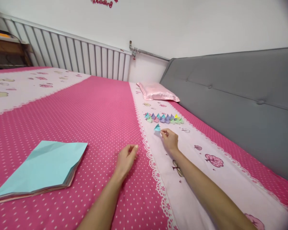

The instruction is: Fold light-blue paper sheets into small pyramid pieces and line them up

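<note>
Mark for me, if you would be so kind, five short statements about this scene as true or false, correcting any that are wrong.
1. The right hand pinches a small blue folded paper piece. True.
2. The grouped paper pieces are all one colour. False: they include blue, purple, green, pink and yellow.
3. The pink pillow lies beyond the grouped paper pieces. True.
4. The paper stack is light blue on top. True.
5. The left hand rests on the paper stack. False: it is apart from the stack, and no object shows in its grasp.
</note>
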Tool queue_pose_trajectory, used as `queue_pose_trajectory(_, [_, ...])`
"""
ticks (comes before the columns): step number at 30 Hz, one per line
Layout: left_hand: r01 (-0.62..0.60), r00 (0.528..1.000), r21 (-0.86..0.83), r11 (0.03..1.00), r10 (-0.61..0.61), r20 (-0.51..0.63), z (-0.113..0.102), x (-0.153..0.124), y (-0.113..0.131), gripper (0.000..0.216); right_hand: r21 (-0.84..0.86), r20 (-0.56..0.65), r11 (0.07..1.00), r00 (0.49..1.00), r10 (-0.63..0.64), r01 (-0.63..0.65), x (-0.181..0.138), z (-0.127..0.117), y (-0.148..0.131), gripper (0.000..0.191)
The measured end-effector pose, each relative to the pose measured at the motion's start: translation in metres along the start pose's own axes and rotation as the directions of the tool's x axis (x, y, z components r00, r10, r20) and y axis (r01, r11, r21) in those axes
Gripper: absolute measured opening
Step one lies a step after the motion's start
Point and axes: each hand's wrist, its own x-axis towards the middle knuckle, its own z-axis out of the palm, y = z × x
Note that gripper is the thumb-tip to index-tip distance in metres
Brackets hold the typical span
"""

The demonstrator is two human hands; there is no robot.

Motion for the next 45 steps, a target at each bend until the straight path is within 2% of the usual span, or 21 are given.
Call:
queue_pose_trajectory(2, [-0.206, 0.976, 0.196, 0.959, 0.189, 0.104, 0.005, -0.002, -0.003, 0.037, -0.074, -0.031, 0.996, 0.998, 0.046, -0.048, 0.017, -0.014, 0.019, 0.022])
queue_pose_trajectory(4, [-0.401, 0.910, 0.351, 0.846, 0.326, 0.254, 0.010, -0.004, -0.007, 0.037, -0.154, -0.066, 0.983, 0.994, 0.086, -0.096, 0.033, -0.031, 0.040, 0.019])
queue_pose_trajectory(6, [-0.517, 0.847, 0.459, 0.722, 0.355, 0.396, 0.014, -0.004, -0.013, 0.044, -0.230, -0.099, 0.961, 0.986, 0.132, -0.151, 0.047, -0.048, 0.060, 0.017])
queue_pose_trajectory(7, [-0.541, 0.831, 0.506, 0.671, 0.337, 0.442, 0.015, -0.003, -0.016, 0.049, -0.264, -0.115, 0.948, 0.981, 0.154, -0.180, 0.053, -0.056, 0.070, 0.017])
queue_pose_trajectory(10, [-0.551, 0.828, 0.607, 0.573, 0.284, 0.483, 0.017, 0.000, -0.023, 0.059, -0.344, -0.153, 0.906, 0.967, 0.206, -0.247, 0.063, -0.075, 0.099, 0.016])
queue_pose_trajectory(13, [-0.563, 0.824, 0.651, 0.509, 0.284, 0.490, 0.018, 0.003, -0.026, 0.061, -0.391, -0.194, 0.870, 0.951, 0.239, -0.299, 0.066, -0.083, 0.121, 0.017])
queue_pose_trajectory(20, [-0.576, 0.817, 0.692, 0.435, 0.299, 0.493, 0.020, 0.002, -0.027, 0.058, -0.411, -0.314, 0.838, 0.919, 0.241, -0.360, 0.071, -0.076, 0.148, 0.024])
queue_pose_trajectory(30, [-0.576, 0.817, 0.713, 0.400, 0.316, 0.483, 0.024, 0.003, -0.029, 0.056, -0.407, -0.373, 0.809, 0.886, 0.276, -0.424, 0.097, -0.052, 0.171, 0.028])
queue_pose_trajectory(36, [-0.561, 0.827, 0.742, 0.367, 0.277, 0.489, 0.024, 0.002, -0.028, 0.058, -0.398, -0.374, 0.804, 0.879, 0.297, -0.441, 0.108, -0.042, 0.174, 0.027])
queue_pose_trajectory(45, [-0.565, 0.825, 0.726, 0.391, 0.286, 0.488, 0.025, 0.002, -0.028, 0.057, -0.405, -0.405, 0.785, 0.862, 0.305, -0.468, 0.113, -0.037, 0.176, 0.036])
